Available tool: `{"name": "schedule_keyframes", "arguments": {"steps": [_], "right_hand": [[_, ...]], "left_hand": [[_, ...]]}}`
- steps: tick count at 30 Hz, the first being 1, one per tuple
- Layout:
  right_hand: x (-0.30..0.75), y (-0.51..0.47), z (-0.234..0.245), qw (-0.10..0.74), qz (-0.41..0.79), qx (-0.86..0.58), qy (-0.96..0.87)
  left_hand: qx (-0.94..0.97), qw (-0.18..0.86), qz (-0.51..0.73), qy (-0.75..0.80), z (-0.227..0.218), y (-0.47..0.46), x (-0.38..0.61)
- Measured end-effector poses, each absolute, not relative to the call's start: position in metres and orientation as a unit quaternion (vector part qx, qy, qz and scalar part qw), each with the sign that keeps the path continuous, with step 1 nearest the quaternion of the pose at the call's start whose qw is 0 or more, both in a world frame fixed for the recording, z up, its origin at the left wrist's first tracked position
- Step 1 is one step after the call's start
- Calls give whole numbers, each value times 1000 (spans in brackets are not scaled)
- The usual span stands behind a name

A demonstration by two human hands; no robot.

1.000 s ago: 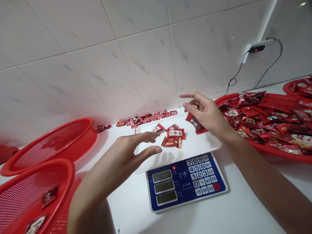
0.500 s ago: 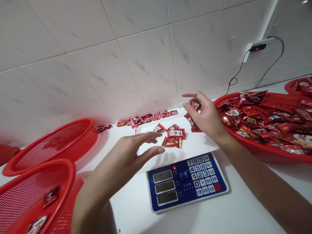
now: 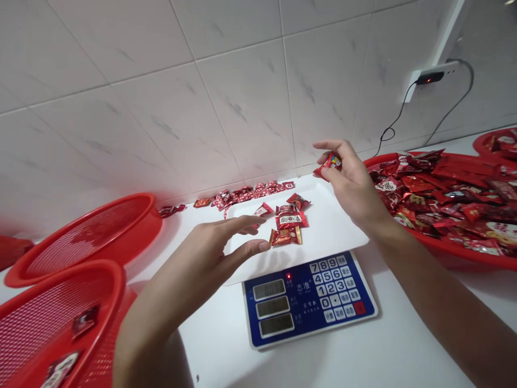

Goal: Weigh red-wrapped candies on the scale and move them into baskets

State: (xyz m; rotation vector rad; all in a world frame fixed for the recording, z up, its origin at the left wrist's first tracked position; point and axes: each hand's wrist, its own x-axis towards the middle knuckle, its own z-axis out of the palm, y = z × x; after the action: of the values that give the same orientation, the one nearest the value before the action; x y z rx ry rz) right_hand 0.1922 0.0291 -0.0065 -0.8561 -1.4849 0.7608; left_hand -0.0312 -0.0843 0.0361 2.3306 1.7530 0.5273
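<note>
A white weighing tray (image 3: 323, 226) sits on a blue digital scale (image 3: 309, 302). Several wrapped candies lie grouped on it, among them a red and gold candy (image 3: 286, 236), a red candy with a white label (image 3: 291, 219) and a dark red candy (image 3: 298, 201). My left hand (image 3: 214, 250) hovers over the tray's left side, thumb and fingers spread, with nothing in it. Above the tray's far right corner, my right hand (image 3: 349, 183) pinches a red wrapped candy (image 3: 332, 163) with a colourful print.
At the right stands a red basket (image 3: 444, 242) heaped with candies. Two red baskets (image 3: 121, 269) stand at the left, the nearer with a few candies inside. Loose candies (image 3: 242, 195) line the tiled wall behind the tray. A black cable (image 3: 398, 116) hangs from a power strip.
A dark red candy that was by my right hand now lies with the group on the tray. My right hand has moved slightly up and right; my left hand has barely moved.
</note>
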Motion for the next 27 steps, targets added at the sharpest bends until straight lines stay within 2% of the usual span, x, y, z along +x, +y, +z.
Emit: {"name": "schedule_keyframes", "arguments": {"steps": [13,19,24,26,27], "right_hand": [[190,31,-9,582,309,-358,-661],[190,29,-10,459,324,-363,-743],[218,19,4,504,216,-385,-742],[247,25,5,466,178,-452,-739],[264,30,4,418,154,-499,-743]], "left_hand": [[788,85,160,589,34,-85,-32],[786,84,162,591,34,-85,-31],[789,90,166,584,37,-86,-33],[788,87,166,586,38,-88,-36],[787,82,168,588,39,-89,-38]]}}
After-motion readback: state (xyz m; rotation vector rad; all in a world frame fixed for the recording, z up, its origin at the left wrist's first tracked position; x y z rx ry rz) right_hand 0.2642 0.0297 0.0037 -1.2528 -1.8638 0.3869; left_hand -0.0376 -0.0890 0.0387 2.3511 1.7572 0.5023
